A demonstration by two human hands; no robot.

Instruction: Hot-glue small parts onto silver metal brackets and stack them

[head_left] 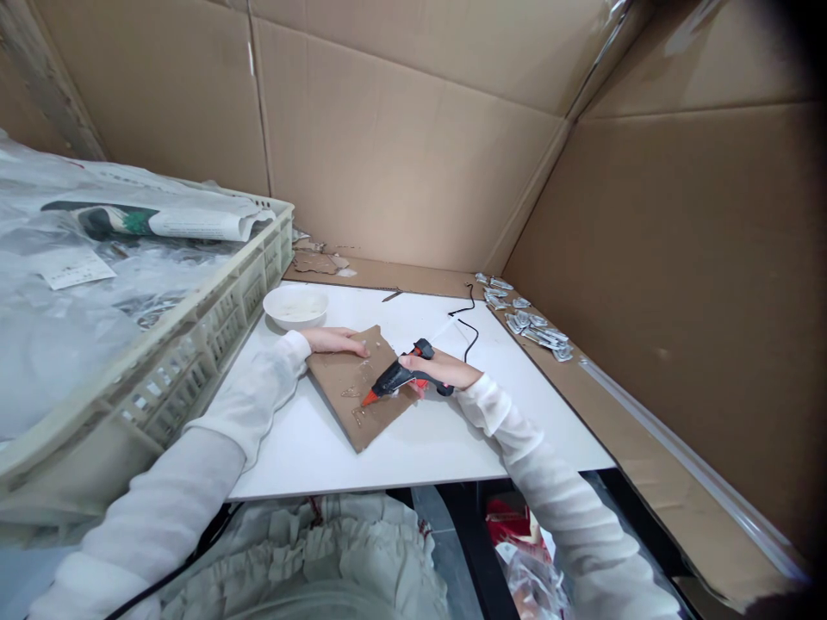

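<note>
My right hand [449, 368] is wrapped round the handle of a black and orange hot glue gun [393, 377]. Its orange nozzle points down and left, at or just above the surface of a brown piece of cardboard [336, 379]. Shiny clear glue [357, 417] lies in strings and blobs near the nozzle. At the cardboard's upper left edge, my left hand [336, 341] holds the piece, with fingers resting over its top side; part of the grip is hidden. The cardboard lies turned at an angle on the white table [290, 465].
A white bowl [295, 306] stands behind my left hand. A large plastic crate [258, 297] of bagged items fills the left side. Small silvery pieces [536, 331] lie along the right edge. A black cord [476, 336] runs behind the glue gun. Cardboard walls [401, 146] enclose the table.
</note>
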